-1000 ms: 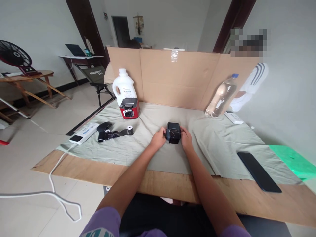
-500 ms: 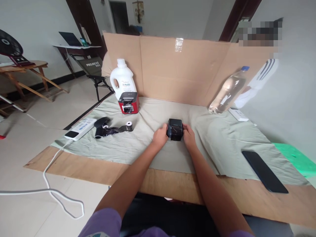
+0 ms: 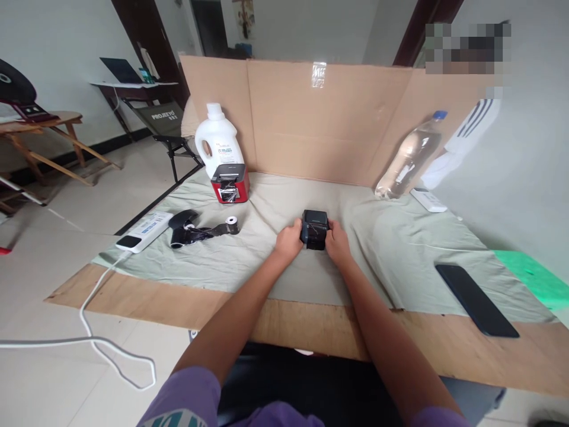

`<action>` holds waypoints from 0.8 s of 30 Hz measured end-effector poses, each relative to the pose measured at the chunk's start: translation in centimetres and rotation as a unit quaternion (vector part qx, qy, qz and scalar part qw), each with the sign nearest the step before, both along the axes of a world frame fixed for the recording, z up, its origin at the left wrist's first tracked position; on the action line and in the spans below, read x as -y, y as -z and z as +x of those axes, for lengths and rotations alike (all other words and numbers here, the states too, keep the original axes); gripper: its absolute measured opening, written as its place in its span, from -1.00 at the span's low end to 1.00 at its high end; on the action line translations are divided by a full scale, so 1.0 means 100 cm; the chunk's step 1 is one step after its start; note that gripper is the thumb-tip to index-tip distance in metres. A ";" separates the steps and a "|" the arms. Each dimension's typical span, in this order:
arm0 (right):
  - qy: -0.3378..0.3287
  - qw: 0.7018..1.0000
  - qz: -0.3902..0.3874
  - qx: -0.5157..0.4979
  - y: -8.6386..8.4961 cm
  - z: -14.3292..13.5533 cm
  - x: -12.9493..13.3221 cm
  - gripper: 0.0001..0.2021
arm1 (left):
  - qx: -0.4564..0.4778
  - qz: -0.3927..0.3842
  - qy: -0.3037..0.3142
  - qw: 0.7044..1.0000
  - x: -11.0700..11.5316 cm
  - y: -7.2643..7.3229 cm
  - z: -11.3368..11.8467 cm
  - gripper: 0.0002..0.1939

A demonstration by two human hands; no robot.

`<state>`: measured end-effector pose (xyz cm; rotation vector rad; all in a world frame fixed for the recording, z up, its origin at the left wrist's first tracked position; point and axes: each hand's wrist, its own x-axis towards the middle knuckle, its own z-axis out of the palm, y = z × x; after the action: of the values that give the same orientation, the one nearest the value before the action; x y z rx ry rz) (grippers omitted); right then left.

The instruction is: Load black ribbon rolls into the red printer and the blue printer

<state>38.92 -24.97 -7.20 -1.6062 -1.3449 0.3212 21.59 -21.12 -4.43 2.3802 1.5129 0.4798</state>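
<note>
At the far upper left of the frame, a fan is propped on a wooden table. Lower down, at the left, a white power strip is laid on the grey-green cloth, and a white cable is led down from its near end. Just right of it, a dark strip is stretched out, ended on the right by a small roll. Above, at the upper left of centre, a red and black box is set in front of a white jug, whose base is hidden. At the centre of the frame, the left hand is pressed to the left side of a black device, fingers curled in. The device is held between both hands; whether its underside is rested on the cloth cannot be told. Its right side is gripped by the right hand, likewise curled narrow. At the upper right, a clear bottle is leaned against the cardboard, and at the lower right a dark phone is placed well apart from the right hand
</note>
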 end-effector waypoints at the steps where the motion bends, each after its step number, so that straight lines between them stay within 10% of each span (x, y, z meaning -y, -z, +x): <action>1: 0.000 1.000 -0.005 -0.001 0.000 0.000 0.000 -0.57 | 0.000 0.005 0.001 1.000 0.000 0.000 0.000 -0.56; 24: -0.003 0.997 -0.008 -0.074 -0.006 -0.003 0.003 -0.51 | 0.221 -0.052 0.031 0.973 -0.013 0.007 -0.007 -0.62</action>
<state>38.64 -25.27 -6.61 -1.5605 -1.2371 0.4471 20.87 -19.85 -5.11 2.0553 1.2257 0.8270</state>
